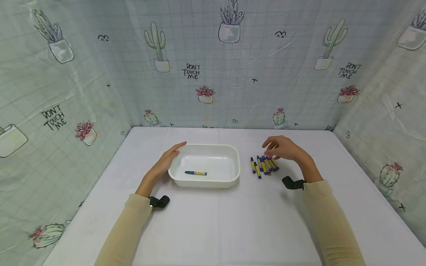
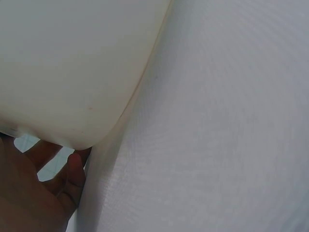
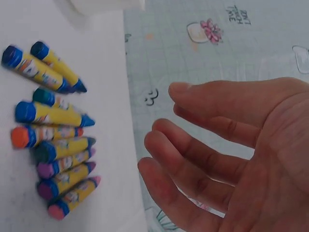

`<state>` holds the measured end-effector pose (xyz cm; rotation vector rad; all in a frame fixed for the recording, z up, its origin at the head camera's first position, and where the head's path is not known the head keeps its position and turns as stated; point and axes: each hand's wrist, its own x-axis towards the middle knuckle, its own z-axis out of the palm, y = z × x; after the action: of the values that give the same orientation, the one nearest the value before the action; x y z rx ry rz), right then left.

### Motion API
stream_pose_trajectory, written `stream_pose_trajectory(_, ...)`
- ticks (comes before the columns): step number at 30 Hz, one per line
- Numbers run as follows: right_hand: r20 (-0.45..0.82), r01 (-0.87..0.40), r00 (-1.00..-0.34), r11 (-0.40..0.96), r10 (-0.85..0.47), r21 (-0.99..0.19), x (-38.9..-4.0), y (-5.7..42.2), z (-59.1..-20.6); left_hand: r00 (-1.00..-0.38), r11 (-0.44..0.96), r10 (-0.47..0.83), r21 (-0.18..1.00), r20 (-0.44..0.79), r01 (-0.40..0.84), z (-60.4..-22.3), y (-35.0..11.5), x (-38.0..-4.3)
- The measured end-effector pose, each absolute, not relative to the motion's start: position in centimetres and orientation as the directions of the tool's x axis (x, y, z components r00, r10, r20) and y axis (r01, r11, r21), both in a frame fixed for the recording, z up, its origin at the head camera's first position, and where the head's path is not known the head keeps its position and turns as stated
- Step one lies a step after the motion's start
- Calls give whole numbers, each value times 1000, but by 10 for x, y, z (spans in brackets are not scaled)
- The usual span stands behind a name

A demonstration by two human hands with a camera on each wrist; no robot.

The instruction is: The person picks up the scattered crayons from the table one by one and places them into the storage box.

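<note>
A white plastic tray [image 1: 203,183] stands left of centre on the table. One yellow-wrapped crayon [image 1: 196,173] with a dark tip lies inside it. My left hand [image 1: 165,161] holds the tray's left end, thumb at the rim and fingers along the outside; in the left wrist view, bent fingers [image 2: 73,179] meet the outer wall. To the right of the tray lies a loose group of several crayons [image 1: 264,165] in yellow wrappers with coloured ends. My right hand [image 1: 283,147] hovers above their far side, fingers loosely bent and apart, holding nothing. The right wrist view shows the crayons [image 3: 53,116] beside that hand.
A white cloth covers the table [image 1: 213,221]. Cactus-printed sheeting [image 1: 213,74] rises behind the table and on both sides. Each wrist carries a small black camera [image 1: 160,201].
</note>
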<state>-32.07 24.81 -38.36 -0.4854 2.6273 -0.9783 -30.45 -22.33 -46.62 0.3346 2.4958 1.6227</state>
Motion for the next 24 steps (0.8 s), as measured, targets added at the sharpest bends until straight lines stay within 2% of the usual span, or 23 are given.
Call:
stream_pose_trajectory(6, -191, -116, -933, 758, -304, -642, -319, 263, -393, -964, 367, 265, 927, -20, 82, -466, -223, -304)
stream_pose_trajectory(12, -235, -43, -940, 772, -245, -634, -317, 277, -405, -963, 382, 271, 919, -9, 99, -467, -223, -305)
stream_pose_trajectory(24, -272, -5, -933, 764, -236, -646, -322, 283, -424, -961, 385, 273, 920, -34, 77, -459, -222, -301)
